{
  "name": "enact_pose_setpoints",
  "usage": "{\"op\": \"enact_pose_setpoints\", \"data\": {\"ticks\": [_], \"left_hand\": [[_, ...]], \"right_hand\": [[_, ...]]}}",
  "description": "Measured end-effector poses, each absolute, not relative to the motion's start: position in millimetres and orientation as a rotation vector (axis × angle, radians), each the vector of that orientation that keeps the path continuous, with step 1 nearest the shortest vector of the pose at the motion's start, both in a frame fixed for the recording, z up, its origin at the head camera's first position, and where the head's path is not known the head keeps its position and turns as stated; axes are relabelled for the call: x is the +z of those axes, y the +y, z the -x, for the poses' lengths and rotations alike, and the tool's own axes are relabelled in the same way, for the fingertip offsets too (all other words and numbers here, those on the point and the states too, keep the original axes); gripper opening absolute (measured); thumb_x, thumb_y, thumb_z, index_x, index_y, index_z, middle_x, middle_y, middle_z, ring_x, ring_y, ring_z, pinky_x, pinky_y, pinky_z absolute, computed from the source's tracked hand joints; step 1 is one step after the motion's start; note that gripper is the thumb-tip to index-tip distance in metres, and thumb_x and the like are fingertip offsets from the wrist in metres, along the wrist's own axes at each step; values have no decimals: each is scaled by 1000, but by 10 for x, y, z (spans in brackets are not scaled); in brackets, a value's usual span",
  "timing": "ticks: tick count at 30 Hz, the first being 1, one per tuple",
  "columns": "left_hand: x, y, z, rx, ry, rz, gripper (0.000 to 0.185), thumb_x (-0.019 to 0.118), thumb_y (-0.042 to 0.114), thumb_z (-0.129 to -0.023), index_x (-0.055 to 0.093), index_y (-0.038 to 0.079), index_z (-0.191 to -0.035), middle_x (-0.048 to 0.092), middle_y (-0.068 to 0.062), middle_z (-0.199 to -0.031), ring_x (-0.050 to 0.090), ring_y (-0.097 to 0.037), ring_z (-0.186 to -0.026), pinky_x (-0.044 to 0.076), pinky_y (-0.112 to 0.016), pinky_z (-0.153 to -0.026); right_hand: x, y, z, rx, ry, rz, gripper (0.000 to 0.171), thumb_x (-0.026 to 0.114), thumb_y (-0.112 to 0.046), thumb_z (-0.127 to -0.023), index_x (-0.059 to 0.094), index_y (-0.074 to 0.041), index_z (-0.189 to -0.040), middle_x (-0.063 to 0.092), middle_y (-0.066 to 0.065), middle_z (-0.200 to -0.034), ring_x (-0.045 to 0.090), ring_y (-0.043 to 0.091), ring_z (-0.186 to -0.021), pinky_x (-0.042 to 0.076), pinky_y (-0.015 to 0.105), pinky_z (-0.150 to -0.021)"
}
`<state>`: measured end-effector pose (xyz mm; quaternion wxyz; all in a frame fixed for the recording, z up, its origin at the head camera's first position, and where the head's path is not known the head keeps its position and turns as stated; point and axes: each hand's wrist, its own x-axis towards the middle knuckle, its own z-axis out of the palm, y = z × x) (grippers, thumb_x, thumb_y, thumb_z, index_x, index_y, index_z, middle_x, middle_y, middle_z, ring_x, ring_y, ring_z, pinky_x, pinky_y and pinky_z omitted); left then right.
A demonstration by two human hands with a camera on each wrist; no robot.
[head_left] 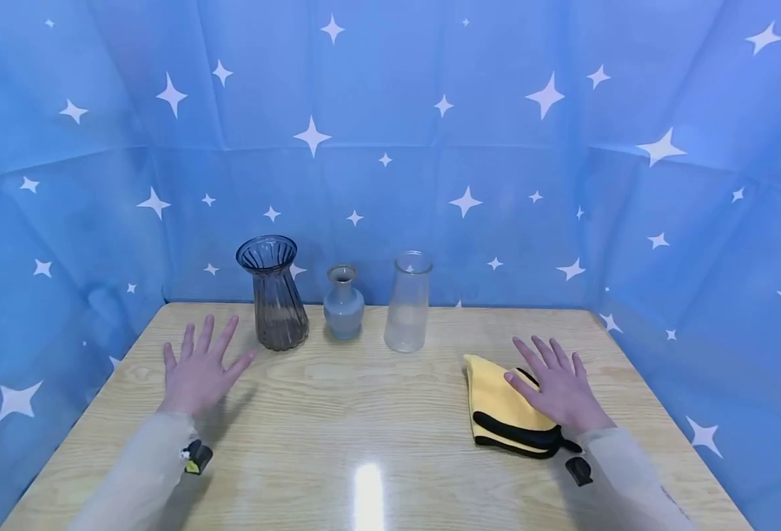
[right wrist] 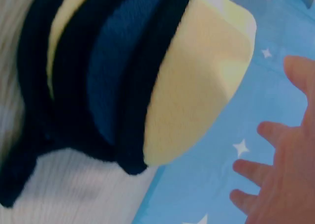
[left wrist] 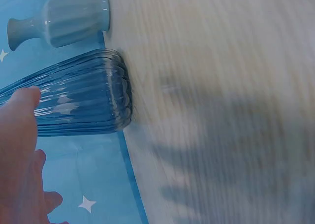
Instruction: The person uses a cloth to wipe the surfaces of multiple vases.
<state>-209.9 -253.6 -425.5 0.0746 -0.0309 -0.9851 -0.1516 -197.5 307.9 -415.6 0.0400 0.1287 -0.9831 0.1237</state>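
Hovering over cloth at table's right, right hand spread, gripping nothing; left hand spread beside dark vase. Best pinching cloth's edge firmly.

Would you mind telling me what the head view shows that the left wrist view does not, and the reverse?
Only the head view shows the clear glass vase, the yellow cloth with black trim, the right hand over that cloth, and the starred blue backdrop on three sides. Only the left wrist view shows the ribbed base of the dark glass vase close up, and shadows of fingers on the table. Both show the left hand, the dark vase, the pale blue ceramic vase and the wooden table.
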Motion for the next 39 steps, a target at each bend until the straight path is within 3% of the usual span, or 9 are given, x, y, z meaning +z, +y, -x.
{"op": "enact_pose_setpoints", "data": {"ticks": [8,16,24,28,35,39], "left_hand": [[-4218,-2462,2296,-565,-2948,76,87,42,68,-92,9,20,-157,4,-30,-155,-1,-57,-136,-4,-77,-98],[-4162,-2364,2564,-957,-2810,82,102,58,59,-89,3,3,-154,12,-37,-150,20,-57,-132,23,-70,-101],[-4098,-2234,2831,-1392,-2703,50,108,67,48,-88,-8,5,-154,5,-28,-156,14,-48,-139,21,-62,-108],[-4126,-2192,2937,-1547,-2613,45,107,69,43,-89,-11,12,-154,3,-25,-157,12,-44,-141,22,-60,-108],[-4161,-2161,3059,-1727,-2510,84,106,68,36,-90,-13,12,-153,8,-27,-156,15,-42,-141,20,-55,-111],[-4171,-2132,3087,-1749,-2520,91,103,67,35,-91,-11,9,-153,11,-29,-154,16,-41,-141,20,-53,-112]], "right_hand": [[-4227,2956,1961,465,-2951,-521,67,52,-47,-97,34,-8,-150,30,28,-148,17,50,-137,9,69,-105],[-4322,2867,1976,531,-2882,-637,64,58,-41,-96,39,-7,-147,43,27,-138,40,49,-124,23,68,-101],[-4464,2799,1975,601,-2912,-562,68,63,-41,-93,38,-7,-147,48,27,-132,56,45,-105,46,60,-83],[-4504,2785,1972,639,-2902,-555,69,67,-40,-91,40,-8,-146,50,25,-131,57,39,-101,48,53,-75],[-4517,2732,2008,744,-2922,-593,68,63,-40,-94,36,-9,-149,48,24,-137,49,43,-119,41,60,-94],[-4510,2697,2001,686,-2928,-603,67,66,-36,-92,39,-12,-148,51,24,-132,52,43,-114,44,59,-89]]}}
